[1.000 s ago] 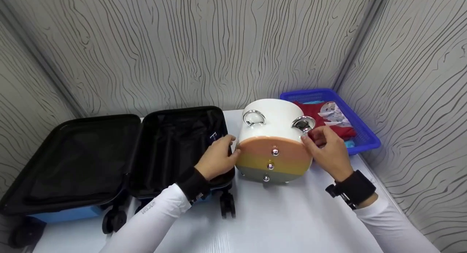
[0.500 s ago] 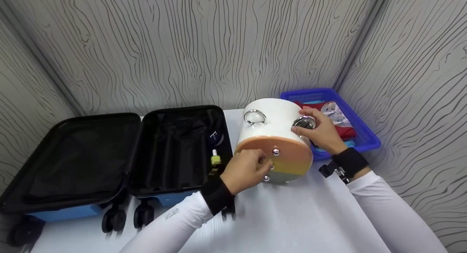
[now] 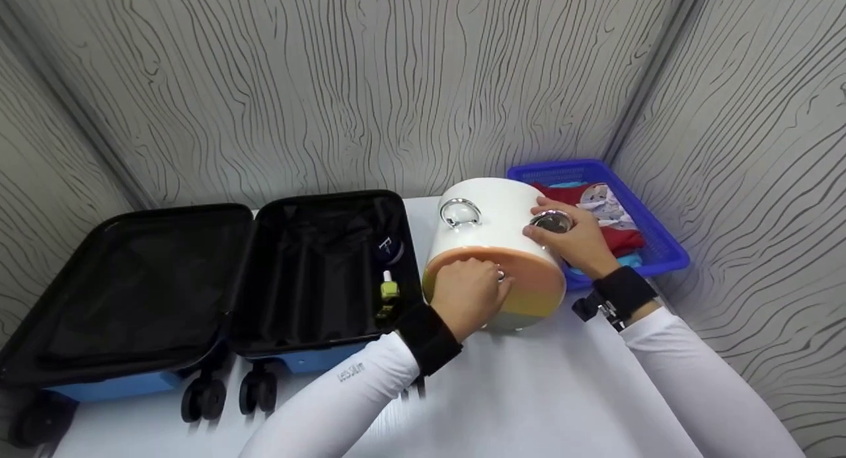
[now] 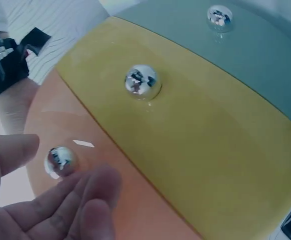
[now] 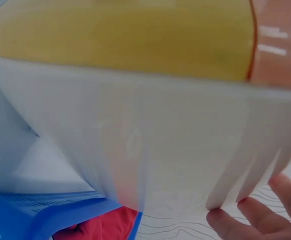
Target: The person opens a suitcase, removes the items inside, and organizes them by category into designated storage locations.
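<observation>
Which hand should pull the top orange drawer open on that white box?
Left, most likely. The left hand already has fingertips at the orange drawer's knob. The right hand rests on the white box by its ring handle, well placed to steady it.

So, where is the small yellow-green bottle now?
In the head view, the yellow-green bottle lies inside the open suitcase, in its right half, just left of the white drawer box.
</observation>
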`<state>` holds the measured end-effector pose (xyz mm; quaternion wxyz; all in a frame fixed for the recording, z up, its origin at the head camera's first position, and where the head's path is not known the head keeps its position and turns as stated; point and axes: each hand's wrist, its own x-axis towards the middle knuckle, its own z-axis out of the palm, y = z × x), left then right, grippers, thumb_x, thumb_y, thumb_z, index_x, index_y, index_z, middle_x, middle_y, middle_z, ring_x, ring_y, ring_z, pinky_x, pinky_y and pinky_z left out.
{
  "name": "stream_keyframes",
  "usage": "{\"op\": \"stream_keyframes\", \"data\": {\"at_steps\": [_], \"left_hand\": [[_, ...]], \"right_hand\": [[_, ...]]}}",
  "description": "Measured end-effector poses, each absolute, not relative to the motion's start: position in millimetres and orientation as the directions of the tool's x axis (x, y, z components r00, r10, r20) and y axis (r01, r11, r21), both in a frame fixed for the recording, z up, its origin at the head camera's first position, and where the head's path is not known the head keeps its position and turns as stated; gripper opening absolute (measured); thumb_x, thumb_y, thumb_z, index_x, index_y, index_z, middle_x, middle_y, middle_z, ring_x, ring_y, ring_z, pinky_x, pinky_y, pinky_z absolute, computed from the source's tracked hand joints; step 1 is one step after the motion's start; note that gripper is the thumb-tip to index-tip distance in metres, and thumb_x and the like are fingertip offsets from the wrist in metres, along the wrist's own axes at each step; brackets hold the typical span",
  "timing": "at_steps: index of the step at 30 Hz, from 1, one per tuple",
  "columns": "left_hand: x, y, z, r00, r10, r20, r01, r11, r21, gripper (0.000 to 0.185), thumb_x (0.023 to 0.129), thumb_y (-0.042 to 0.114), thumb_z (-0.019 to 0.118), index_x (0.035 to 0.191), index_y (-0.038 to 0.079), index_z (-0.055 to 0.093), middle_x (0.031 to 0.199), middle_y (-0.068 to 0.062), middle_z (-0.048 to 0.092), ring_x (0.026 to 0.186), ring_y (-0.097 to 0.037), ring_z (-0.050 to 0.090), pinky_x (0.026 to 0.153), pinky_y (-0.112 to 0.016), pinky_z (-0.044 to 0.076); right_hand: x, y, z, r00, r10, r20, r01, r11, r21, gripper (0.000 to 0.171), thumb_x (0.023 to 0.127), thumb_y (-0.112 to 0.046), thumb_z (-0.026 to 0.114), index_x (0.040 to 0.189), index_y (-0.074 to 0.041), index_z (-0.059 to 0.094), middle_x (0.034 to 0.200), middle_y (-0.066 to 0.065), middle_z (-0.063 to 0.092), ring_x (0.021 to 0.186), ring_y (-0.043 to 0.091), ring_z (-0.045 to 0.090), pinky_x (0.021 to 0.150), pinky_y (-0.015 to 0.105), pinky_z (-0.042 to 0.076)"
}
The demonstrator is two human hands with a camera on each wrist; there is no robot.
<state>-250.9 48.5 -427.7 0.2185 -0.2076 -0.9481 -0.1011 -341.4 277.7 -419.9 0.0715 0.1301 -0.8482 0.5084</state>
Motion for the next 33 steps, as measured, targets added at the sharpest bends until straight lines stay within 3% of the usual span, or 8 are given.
{"op": "stream_keyframes", "data": {"at_steps": [5, 11, 18, 24, 31, 33], "left_hand": [[-256, 49, -429, -0.806, 0.343, 0.482, 0.426, 0.902, 0.070, 0.044, 0.102, 0.043, 0.070, 0.064, 0.020, 0.071, 0.063, 0.004, 0.070, 0.058, -0.017, 0.070, 0.046, -0.035, 0.048], [-255, 48, -433, -0.749, 0.354, 0.560, 0.458, 0.888, 0.051, 0.044, 0.098, 0.039, 0.073, 0.059, 0.020, 0.068, 0.058, 0.003, 0.067, 0.053, -0.017, 0.066, 0.044, -0.035, 0.045], [-245, 46, -438, -0.697, 0.378, 0.609, 0.478, 0.879, 0.001, 0.044, 0.096, 0.037, 0.075, 0.057, 0.020, 0.065, 0.055, 0.004, 0.063, 0.051, -0.016, 0.064, 0.044, -0.034, 0.043], [-230, 44, -443, -0.668, 0.399, 0.627, 0.495, 0.868, -0.025, 0.046, 0.097, 0.036, 0.074, 0.055, 0.022, 0.062, 0.050, 0.007, 0.058, 0.048, -0.014, 0.061, 0.041, -0.030, 0.034], [-209, 39, -448, -0.618, 0.423, 0.663, 0.492, 0.865, -0.093, 0.045, 0.093, 0.044, 0.078, 0.056, 0.024, 0.063, 0.053, 0.006, 0.063, 0.048, -0.014, 0.063, 0.040, -0.037, 0.036], [-204, 38, -448, -0.619, 0.433, 0.656, 0.496, 0.863, -0.101, 0.046, 0.094, 0.046, 0.077, 0.056, 0.024, 0.063, 0.053, 0.006, 0.063, 0.047, -0.014, 0.063, 0.037, -0.041, 0.036]], "right_hand": [[-340, 272, -418, -0.954, -0.119, 0.275, -0.299, 0.458, -0.837, 0.048, 0.093, -0.017, 0.087, 0.133, 0.006, 0.073, 0.155, 0.019, 0.063, 0.150, 0.036, 0.056, 0.103, 0.003, 0.043], [-340, 272, -419, -0.952, -0.105, 0.287, -0.302, 0.465, -0.832, 0.051, 0.094, -0.019, 0.086, 0.137, 0.004, 0.071, 0.146, 0.019, 0.070, 0.147, 0.034, 0.059, 0.102, 0.004, 0.044], [-340, 275, -418, -0.956, -0.122, 0.268, -0.292, 0.507, -0.811, 0.056, 0.096, -0.027, 0.086, 0.141, 0.001, 0.070, 0.149, 0.016, 0.068, 0.147, 0.035, 0.059, 0.102, 0.005, 0.046], [-339, 275, -418, -0.960, -0.126, 0.250, -0.279, 0.502, -0.819, 0.057, 0.096, -0.028, 0.085, 0.143, 0.001, 0.069, 0.149, 0.016, 0.068, 0.146, 0.036, 0.060, 0.100, 0.006, 0.048], [-341, 274, -420, -0.951, -0.114, 0.289, -0.308, 0.473, -0.826, 0.057, 0.092, -0.020, 0.088, 0.140, 0.004, 0.070, 0.141, 0.020, 0.072, 0.141, 0.035, 0.064, 0.099, 0.005, 0.048], [-341, 274, -420, -0.951, -0.113, 0.289, -0.307, 0.477, -0.824, 0.057, 0.092, -0.021, 0.088, 0.141, 0.003, 0.070, 0.139, 0.019, 0.074, 0.136, 0.027, 0.068, 0.098, 0.005, 0.049]]}}
